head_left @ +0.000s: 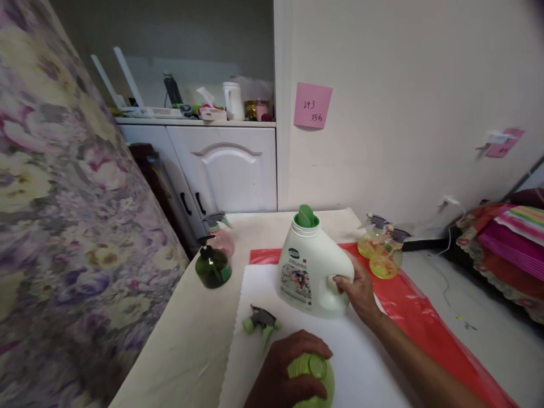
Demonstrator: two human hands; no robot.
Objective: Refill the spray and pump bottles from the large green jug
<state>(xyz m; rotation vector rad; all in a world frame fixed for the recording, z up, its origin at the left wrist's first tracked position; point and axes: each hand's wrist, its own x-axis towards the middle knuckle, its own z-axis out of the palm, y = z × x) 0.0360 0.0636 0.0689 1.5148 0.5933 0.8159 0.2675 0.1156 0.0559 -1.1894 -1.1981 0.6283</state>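
Curled around a yellow-green bottle (313, 394) at the bottom of the view, a person's left hand (289, 368) held it with fingers and thumb on opposite sides, its bare round mouth exposed, over a white sheet (352, 351); whether the bottle's base touched the sheet could not be told. Just beyond the hand, a grey-and-green spray head (260, 318) lay on the same sheet. Farther on, the right hand (360, 292) had its fingers wrapped around the handle of a pale detergent jug (321, 258), its green spout (306, 218) uncovered. Red plastic (419, 309) showed from under the sheet on the cream-covered table (170, 340). To the left stood a dark green pump bottle (212, 269), with a pink spray bottle (226, 241) close behind it; to the right, two spray bottles (385, 263) with yellow contents stood side by side on the red. Beyond the table, a white pitcher (234, 101) and a tissue box (213, 114) topped a white cabinet (232, 184), and a pink note (313, 105) clung to the wall (403, 68).
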